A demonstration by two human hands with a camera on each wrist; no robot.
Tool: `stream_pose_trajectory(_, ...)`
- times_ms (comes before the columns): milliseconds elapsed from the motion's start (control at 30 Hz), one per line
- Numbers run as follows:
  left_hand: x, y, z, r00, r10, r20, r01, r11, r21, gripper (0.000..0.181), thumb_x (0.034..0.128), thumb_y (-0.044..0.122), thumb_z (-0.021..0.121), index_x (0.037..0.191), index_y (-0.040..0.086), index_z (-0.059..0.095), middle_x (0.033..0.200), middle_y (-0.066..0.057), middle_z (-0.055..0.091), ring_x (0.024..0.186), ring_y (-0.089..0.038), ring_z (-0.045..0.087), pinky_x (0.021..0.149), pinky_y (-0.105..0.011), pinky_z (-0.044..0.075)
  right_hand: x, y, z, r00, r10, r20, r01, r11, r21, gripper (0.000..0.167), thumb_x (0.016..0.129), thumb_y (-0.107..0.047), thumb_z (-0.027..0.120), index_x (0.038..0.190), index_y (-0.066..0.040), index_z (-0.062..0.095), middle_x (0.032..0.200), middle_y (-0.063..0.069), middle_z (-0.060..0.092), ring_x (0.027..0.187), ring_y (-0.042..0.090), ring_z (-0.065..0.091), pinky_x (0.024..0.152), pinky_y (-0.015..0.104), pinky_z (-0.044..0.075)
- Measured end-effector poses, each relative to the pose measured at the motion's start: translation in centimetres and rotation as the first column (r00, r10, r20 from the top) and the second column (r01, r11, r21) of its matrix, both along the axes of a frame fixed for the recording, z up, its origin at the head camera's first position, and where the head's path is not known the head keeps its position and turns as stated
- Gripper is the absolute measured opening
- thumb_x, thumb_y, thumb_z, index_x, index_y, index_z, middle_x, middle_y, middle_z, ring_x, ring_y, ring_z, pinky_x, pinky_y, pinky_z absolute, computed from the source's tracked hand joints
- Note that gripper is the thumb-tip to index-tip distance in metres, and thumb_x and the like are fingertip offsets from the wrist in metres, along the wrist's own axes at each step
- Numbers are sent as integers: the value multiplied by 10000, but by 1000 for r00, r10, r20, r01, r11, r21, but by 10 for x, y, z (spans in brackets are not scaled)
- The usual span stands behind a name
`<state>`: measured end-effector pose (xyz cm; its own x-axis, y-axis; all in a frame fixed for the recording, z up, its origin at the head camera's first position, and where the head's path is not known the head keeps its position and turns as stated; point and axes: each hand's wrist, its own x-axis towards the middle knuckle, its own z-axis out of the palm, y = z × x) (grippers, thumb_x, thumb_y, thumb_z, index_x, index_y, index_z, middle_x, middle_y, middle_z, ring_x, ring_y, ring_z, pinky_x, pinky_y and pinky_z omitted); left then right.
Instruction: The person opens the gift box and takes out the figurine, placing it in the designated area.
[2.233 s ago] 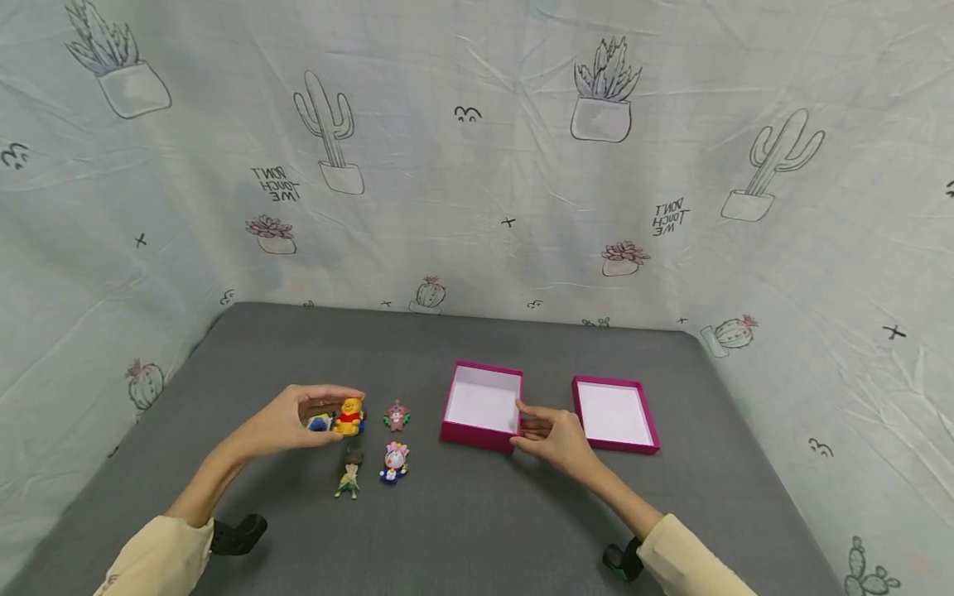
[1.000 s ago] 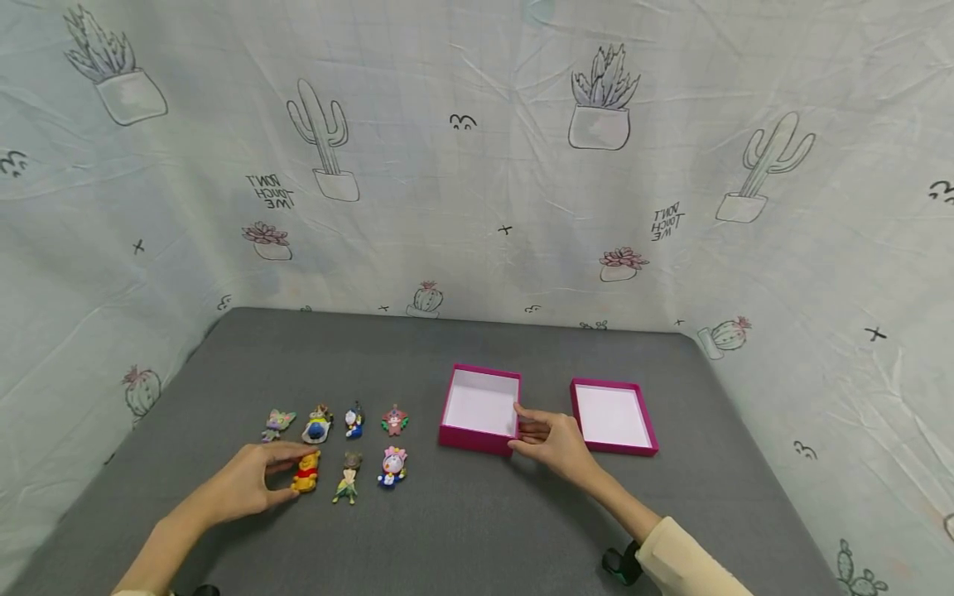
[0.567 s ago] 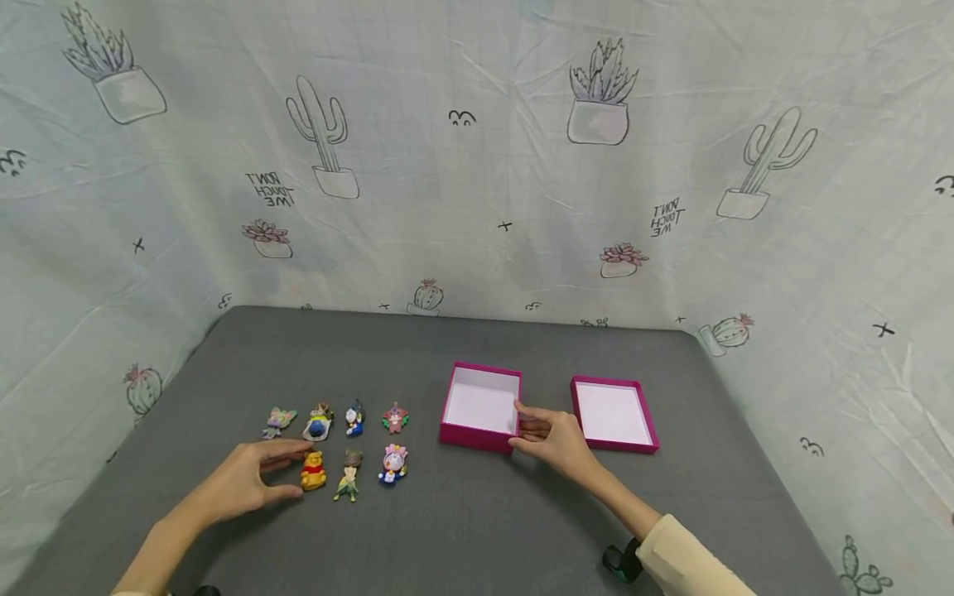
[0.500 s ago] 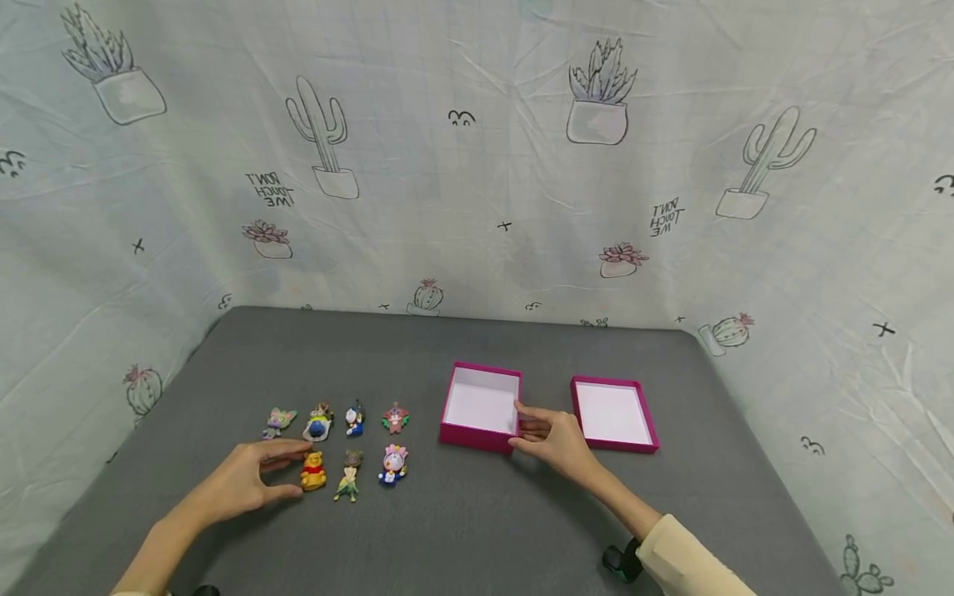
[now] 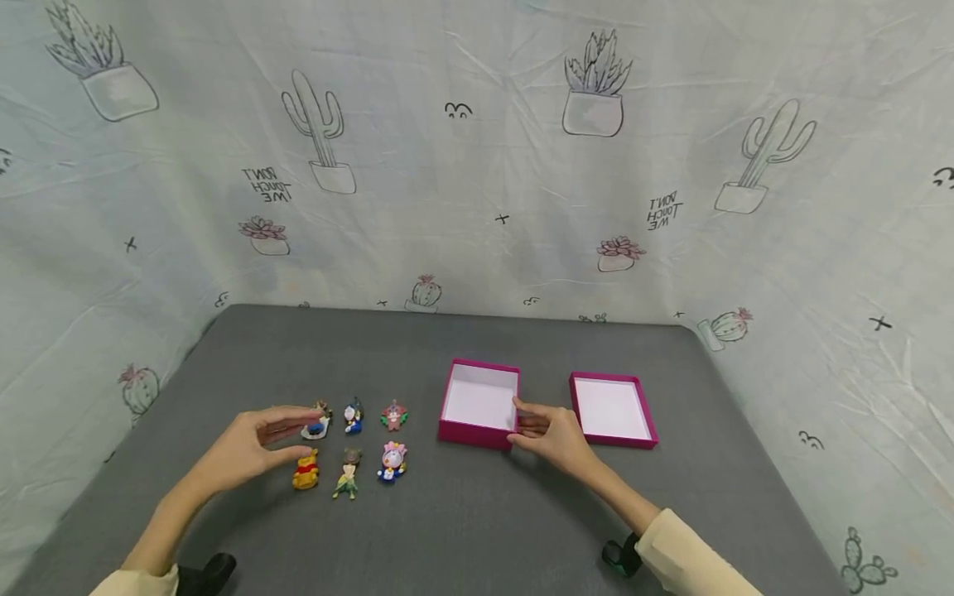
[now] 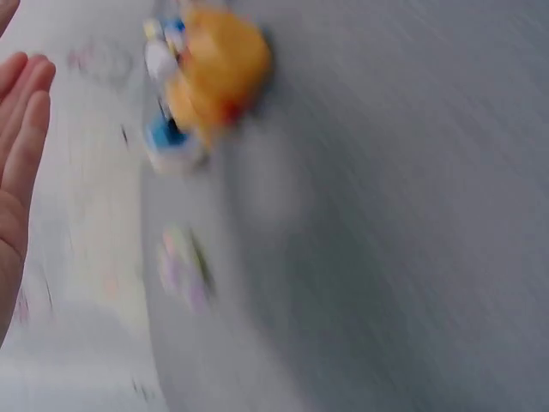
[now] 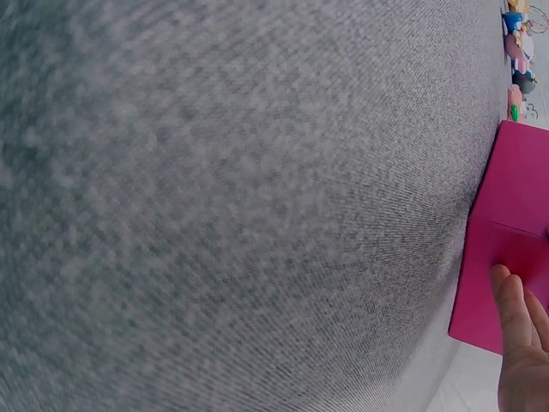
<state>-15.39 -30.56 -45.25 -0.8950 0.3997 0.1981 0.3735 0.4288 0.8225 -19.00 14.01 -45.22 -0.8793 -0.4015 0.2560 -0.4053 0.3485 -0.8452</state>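
My left hand [image 5: 242, 447] hovers over the left end of two rows of small figurines, fingers apart and holding nothing. Just below its thumb stands a yellow bear figurine in a red shirt [image 5: 305, 470]. A blue-and-white figurine [image 5: 316, 424] is partly covered by its fingertips. In the head view the hand hides a pale pink-green figurine [image 6: 184, 266], which shows blurred in the left wrist view. My right hand [image 5: 555, 439] touches the right side of an open magenta box [image 5: 477, 434] with a white inside. Its fingers lie fairly straight against the box wall [image 7: 515, 189].
Right of the box lies its shallow magenta lid [image 5: 613, 410], inside up. Other figurines stand near the left hand: a dark-and-blue one [image 5: 354, 416], a pink star-like one [image 5: 393, 415], a green-legged one [image 5: 347, 474], a pink-topped one [image 5: 392, 462]. A cactus-print cloth hangs behind the grey table.
My left hand carried the yellow bear to the front row's left end and let it go. It has since risen and moved toward the back row. The right hand stays at the box.
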Motion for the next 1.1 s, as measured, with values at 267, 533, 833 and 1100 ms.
stream_pose_trajectory(267,-65,73,13,933,-345,103,315,920,233,339,876,15,673,1187,-100,606,1180,-105,661,1083,-167,631,881,-345,518,-17,11,-31,1000,-18,-14,18,1000,-5,544,755,-26,797,1240,99,584,1132,280,631,878,296,698,739,330,561)
stream_pose_trajectory(533,-117,144,15,826,-517,224,461,849,260,303,885,37,673,1162,-79,640,1198,-337,574,1096,-433,581,880,-351,522,-14,7,-29,1000,-10,-13,10,1000,-1,537,767,-5,781,1246,112,570,1152,287,619,887,320,693,749,383,556)
stream_pose_trajectory(833,-139,182,2,757,-609,236,550,790,272,297,874,-7,669,1141,-129,626,1161,-395,554,1071,-541,538,860,-365,532,2,-3,3,1000,4,27,-4,1000,19,512,776,56,751,1232,166,545,1142,337,596,902,409,671,757,453,541)
stream_pose_trajectory(1100,-145,185,-1,749,-606,268,546,793,270,287,879,5,667,1130,-129,631,1157,-380,568,1074,-519,551,866,-364,530,0,-1,4,1000,11,10,-11,1000,11,508,780,52,749,1235,157,549,1143,342,593,907,417,667,760,467,537)
